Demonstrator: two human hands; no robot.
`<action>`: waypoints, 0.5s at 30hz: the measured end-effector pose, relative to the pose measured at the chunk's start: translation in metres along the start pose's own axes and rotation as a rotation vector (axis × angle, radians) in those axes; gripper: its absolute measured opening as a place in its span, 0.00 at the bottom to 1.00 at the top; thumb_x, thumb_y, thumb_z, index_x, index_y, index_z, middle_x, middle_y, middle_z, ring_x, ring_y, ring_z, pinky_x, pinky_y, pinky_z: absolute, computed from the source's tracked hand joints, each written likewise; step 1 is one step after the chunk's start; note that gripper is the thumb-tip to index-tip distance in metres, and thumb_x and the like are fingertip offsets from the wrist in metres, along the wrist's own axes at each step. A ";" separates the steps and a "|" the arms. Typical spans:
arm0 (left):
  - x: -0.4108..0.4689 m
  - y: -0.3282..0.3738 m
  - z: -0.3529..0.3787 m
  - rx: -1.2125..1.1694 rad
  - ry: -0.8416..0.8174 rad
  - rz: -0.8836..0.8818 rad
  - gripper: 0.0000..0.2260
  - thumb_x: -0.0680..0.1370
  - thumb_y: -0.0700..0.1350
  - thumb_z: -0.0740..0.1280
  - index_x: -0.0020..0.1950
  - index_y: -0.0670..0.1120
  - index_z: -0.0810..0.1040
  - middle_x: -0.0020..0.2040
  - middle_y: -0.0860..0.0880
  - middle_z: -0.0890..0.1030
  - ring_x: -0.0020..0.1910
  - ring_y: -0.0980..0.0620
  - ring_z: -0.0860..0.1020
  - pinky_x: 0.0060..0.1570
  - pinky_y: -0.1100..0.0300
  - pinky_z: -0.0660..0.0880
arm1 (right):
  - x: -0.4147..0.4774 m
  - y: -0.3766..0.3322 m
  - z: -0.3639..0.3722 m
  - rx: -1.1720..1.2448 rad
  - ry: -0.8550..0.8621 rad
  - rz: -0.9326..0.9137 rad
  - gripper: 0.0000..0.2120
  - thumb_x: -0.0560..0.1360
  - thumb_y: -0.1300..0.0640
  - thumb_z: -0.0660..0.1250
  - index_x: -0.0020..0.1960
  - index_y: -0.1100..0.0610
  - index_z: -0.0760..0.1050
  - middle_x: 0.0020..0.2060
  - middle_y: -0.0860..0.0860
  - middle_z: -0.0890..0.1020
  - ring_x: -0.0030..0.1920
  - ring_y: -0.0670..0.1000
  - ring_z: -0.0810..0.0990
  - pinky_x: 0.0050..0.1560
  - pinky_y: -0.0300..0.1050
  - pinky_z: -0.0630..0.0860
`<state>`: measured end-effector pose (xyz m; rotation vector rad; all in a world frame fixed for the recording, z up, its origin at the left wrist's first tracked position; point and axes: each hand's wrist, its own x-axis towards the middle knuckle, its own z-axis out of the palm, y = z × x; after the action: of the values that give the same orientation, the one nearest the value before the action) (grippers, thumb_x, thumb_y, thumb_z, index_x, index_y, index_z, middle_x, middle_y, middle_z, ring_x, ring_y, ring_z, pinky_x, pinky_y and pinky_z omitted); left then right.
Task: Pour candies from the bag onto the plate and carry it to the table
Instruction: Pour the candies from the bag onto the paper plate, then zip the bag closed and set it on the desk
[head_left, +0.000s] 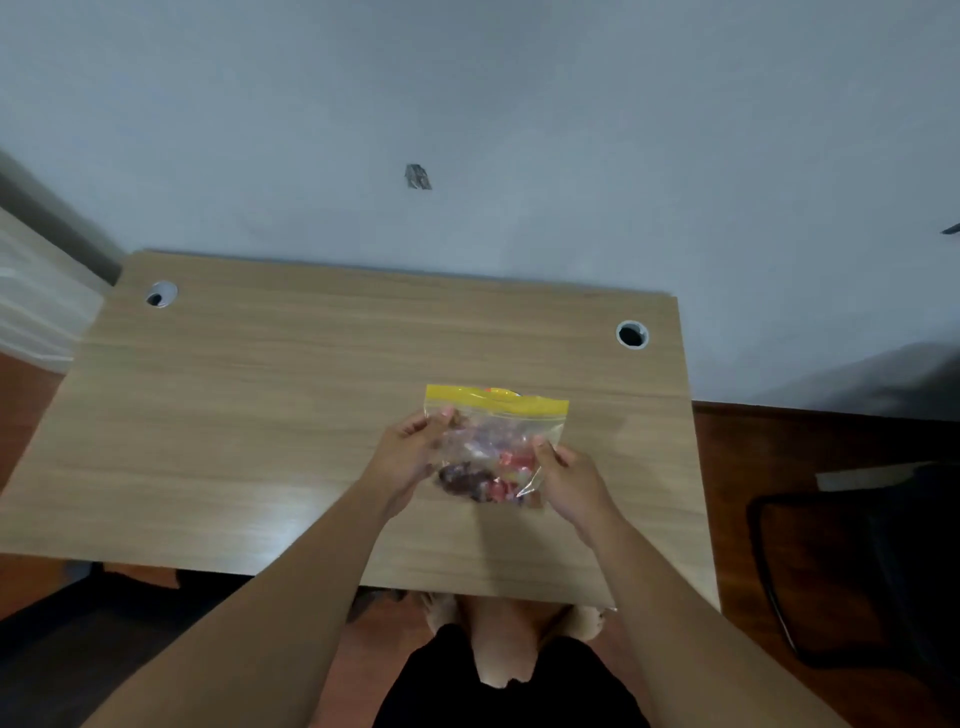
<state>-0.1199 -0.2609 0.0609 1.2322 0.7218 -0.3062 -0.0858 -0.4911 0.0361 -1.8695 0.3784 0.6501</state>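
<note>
A clear zip bag (493, 431) with a yellow seal strip along its top is held upright over the wooden desk (260, 415). Wrapped candies (488, 480), red and dark, lie bunched in its lower part. My left hand (410, 457) grips the bag's left side and my right hand (566, 478) pinches its lower right corner. The yellow strip looks closed. No plate is in view.
The desk has two round cable holes, one at the back left (161, 295) and one at the back right (631, 334). A pale wall rises behind it. A dark chair (857, 571) stands on the right, on a reddish floor.
</note>
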 end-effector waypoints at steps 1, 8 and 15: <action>0.000 0.007 -0.003 0.031 -0.002 0.024 0.18 0.84 0.51 0.71 0.63 0.36 0.85 0.60 0.39 0.88 0.53 0.47 0.85 0.40 0.60 0.79 | -0.001 -0.004 -0.002 -0.026 -0.020 -0.006 0.20 0.85 0.41 0.64 0.48 0.52 0.87 0.33 0.46 0.84 0.35 0.47 0.79 0.39 0.44 0.75; -0.009 0.053 -0.024 0.178 -0.012 0.218 0.13 0.83 0.43 0.72 0.63 0.36 0.82 0.53 0.39 0.88 0.44 0.52 0.88 0.41 0.63 0.79 | 0.000 -0.027 -0.007 -0.134 -0.121 -0.156 0.26 0.81 0.32 0.64 0.55 0.51 0.89 0.49 0.54 0.91 0.46 0.45 0.79 0.50 0.47 0.75; -0.017 0.102 -0.043 0.268 -0.114 0.315 0.05 0.84 0.49 0.71 0.55 0.49 0.84 0.58 0.41 0.89 0.54 0.50 0.87 0.51 0.53 0.73 | -0.011 -0.084 -0.018 -0.064 -0.125 -0.258 0.08 0.80 0.53 0.77 0.56 0.56 0.87 0.52 0.55 0.91 0.50 0.45 0.86 0.51 0.40 0.78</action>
<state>-0.0877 -0.1906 0.1419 1.5462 0.3880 -0.2139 -0.0442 -0.4761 0.1109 -1.8861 0.0341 0.6050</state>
